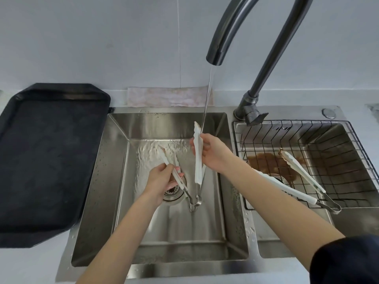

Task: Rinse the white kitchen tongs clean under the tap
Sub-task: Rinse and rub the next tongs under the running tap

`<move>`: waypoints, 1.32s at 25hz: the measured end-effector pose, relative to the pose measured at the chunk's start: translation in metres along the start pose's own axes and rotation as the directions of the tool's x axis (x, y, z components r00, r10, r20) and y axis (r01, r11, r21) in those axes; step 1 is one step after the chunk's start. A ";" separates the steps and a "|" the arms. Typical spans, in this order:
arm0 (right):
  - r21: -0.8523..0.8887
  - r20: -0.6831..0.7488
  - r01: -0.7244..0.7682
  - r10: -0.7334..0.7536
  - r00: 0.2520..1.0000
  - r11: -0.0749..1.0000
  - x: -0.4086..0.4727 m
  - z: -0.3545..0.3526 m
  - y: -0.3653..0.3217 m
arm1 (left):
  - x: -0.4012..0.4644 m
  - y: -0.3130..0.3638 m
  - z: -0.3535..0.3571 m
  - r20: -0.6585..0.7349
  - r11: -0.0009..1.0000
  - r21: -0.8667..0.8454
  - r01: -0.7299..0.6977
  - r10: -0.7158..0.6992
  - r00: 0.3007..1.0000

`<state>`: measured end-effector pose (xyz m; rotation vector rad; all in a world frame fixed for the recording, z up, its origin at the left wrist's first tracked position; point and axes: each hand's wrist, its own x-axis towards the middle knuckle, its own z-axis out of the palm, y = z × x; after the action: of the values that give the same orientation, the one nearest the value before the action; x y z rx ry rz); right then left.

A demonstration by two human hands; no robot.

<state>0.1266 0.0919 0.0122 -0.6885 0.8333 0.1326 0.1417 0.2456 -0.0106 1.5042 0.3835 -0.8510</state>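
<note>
Head view: tongs point(198, 160) spread over the left basin — right hand point(213, 154) gripped one arm, running twelve-to-six beside the stream point(206, 103); left hand point(162, 179) pinched the other, angled toward eleven o'clock.

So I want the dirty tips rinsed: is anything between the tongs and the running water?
Nothing visible. The right hand holds one arm of the white tongs upright right beside the water stream; the left hand holds the other arm lower.
</note>
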 end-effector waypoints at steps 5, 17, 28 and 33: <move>-0.090 -0.030 -0.036 0.034 0.999 0.995 0.005 0.010 -0.001 | -0.004 0.002 -0.001 -0.007 0.999 0.053 -0.007 0.008 1.000; 0.053 -0.116 -0.016 0.022 0.993 0.998 0.009 0.015 -0.004 | -0.009 0.012 -0.001 -0.125 0.996 0.040 -0.077 0.082 0.989; -0.043 0.097 0.023 -0.019 0.995 0.999 0.006 0.020 -0.006 | -0.016 0.049 -0.006 -0.105 0.891 -0.112 -0.440 0.430 0.897; -0.294 0.011 0.183 -0.188 0.982 0.938 0.010 0.024 0.002 | -0.022 0.055 -0.004 -0.058 0.892 -0.060 -0.447 0.444 0.894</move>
<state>0.1483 0.1063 0.0152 -1.0470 0.7680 0.0801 0.1660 0.2474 0.0436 1.4657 0.0869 -0.4342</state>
